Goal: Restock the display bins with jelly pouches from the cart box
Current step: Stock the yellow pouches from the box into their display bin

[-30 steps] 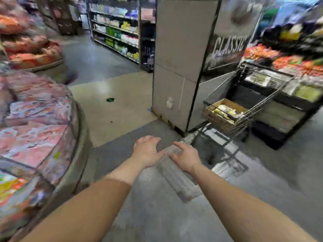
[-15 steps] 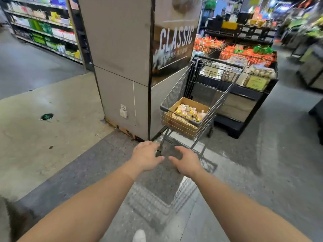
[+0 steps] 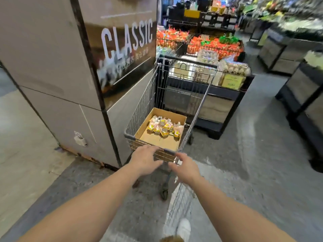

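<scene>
A wire shopping cart (image 3: 145, 109) stands straight ahead beside a pillar. Inside it lies an open cardboard box (image 3: 159, 140) with several yellow and pink jelly pouches (image 3: 164, 127) heaped at its far end. My left hand (image 3: 145, 160) reaches out palm down with relaxed fingers at the cart's near rim, holding nothing. My right hand (image 3: 186, 167) is stretched forward just right of it, fingers loosely spread, also holding nothing. Whether either hand touches the rim is unclear.
A grey pillar (image 3: 57, 70) with a "CLASSIC" sign rises at the left, close against the cart. Behind the cart a dark display stand (image 3: 225, 102) holds egg cartons and bagged produce. More dark stands (image 3: 304, 95) line the right side. My white shoe (image 3: 184, 228) shows at the bottom.
My view swung right from the round display bins to the cart, which is much closer now. Both hands stayed stretched forward and have arrived at the cart's near rim.
</scene>
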